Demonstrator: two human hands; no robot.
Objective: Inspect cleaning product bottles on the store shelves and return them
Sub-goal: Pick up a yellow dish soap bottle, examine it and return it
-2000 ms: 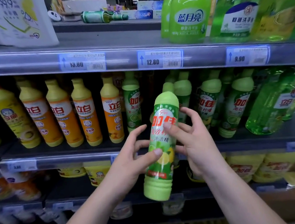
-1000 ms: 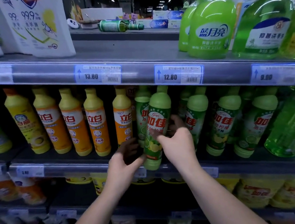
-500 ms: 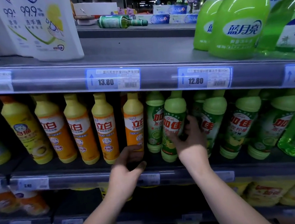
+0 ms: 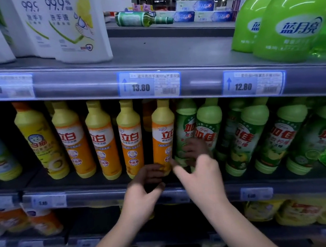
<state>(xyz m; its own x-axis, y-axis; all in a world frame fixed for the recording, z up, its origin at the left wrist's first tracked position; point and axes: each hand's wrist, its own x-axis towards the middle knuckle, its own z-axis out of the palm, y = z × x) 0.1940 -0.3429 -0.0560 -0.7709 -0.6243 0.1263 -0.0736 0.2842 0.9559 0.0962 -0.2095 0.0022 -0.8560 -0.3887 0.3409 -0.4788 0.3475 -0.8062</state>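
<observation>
Upper left of the frame: white plastic refill pouches (image 4: 78, 27), smooth and flat-faced, printed "99.9%", standing on the grey metal upper shelf (image 4: 160, 50). On its front rail, blue-framed price tag (image 4: 149, 83) reading "13.80", then a second tag (image 4: 254, 82) reading "12.80". Middle shelf, left: yellow plastic bottle with a cat emblem (image 4: 42, 143), then a row of glossy orange-and-yellow plastic bottles (image 4: 103, 140), tall, round-shouldered, narrow-necked, labelled "立白". At centre, the last orange bottle of that row (image 4: 162, 137), upright, with the left hand (image 4: 143, 192) cupped at its base, fingers curled in shadow; cannot tell whether gripping or merely touching. Just right, the light-green plastic dish-soap bottle with red "加佳" lettering (image 4: 207, 130), upright on the middle shelf among its like, front row. Right hand (image 4: 201, 178) raised before its lower half, fingers spread and slack, grasping nothing, blurred; contact with the bottle cannot be told. Both forearms bare, rising from the bottom edge. Further right, more green "加佳" bottles (image 4: 249, 138), leaning slightly. Upper right: bulbous bright-green translucent pump bottles (image 4: 294, 17) with an oval blue "蓝月亮" label.
</observation>
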